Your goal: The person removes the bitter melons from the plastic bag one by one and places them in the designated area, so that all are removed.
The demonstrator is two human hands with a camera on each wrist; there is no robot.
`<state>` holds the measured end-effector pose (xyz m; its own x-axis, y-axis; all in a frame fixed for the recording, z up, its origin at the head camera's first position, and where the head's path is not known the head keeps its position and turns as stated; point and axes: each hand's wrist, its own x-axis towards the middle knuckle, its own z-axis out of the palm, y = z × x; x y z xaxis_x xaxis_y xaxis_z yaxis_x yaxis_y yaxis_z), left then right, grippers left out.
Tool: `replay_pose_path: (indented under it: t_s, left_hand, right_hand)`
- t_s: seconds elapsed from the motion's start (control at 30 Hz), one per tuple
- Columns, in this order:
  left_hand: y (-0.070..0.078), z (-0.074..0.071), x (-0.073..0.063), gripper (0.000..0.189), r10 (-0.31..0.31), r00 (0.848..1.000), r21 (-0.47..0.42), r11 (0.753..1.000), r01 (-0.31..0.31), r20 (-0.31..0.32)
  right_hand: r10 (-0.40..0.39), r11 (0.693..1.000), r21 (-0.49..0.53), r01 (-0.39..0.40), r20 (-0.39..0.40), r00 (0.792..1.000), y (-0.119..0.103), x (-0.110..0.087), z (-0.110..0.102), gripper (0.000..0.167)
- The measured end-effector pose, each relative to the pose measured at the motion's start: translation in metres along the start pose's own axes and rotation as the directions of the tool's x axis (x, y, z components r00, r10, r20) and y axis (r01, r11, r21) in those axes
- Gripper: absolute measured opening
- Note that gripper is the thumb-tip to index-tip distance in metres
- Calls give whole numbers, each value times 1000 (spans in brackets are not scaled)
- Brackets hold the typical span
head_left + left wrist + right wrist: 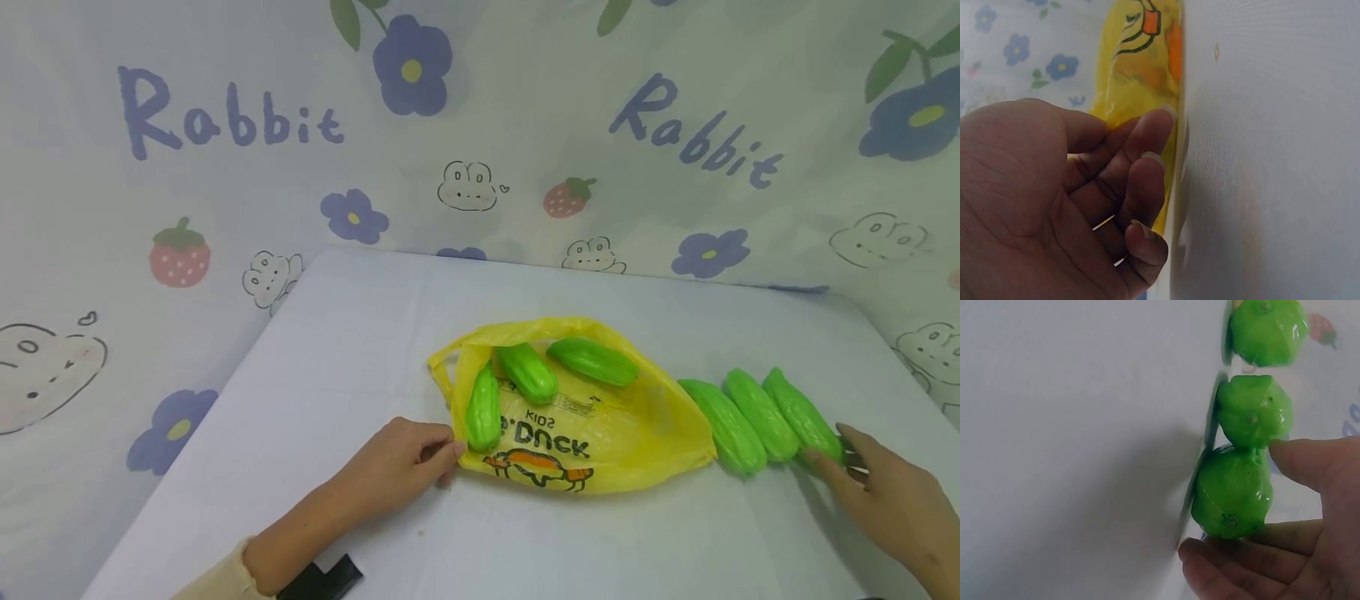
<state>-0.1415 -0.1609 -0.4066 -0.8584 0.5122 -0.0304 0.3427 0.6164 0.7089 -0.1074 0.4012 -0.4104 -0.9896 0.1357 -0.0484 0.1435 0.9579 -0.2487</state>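
Observation:
A yellow plastic bag with a duck print lies on its side, its mouth spread wide. Inside it are three shiny green cucumbers, one at the left edge, one in the middle and one farther right. My left hand pinches the bag's near left edge between thumb and forefinger, the other fingers loosely curled. Three more cucumbers lie side by side right of the bag. My right hand grips the rightmost cucumber, thumb on its side toward the middle cucumber, fingers around its outer side.
The white table backs onto a hanging cloth printed with rabbits, flowers and strawberries. A black object sits at the near edge beside my left forearm. The leftmost loose cucumber lies right at the bag's right corner.

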Motion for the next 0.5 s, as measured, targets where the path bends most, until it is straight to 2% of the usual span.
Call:
replay_pose_path:
  t_s: [0.3, 0.5]
  left_hand:
    - [-1, 0, 0, 33, -1, 1000, -12, 1000, 1, 1]
    - [-1, 0, 0, 33, 7, 1000, -17, 1000, -7, 3]
  right_hand:
    - [-25, 1000, 0, 25, 14, 1000, -2, -3, -2, 90]
    - [-95, 995, 9, 96, -61, 994, -12, -10, -3, 86]
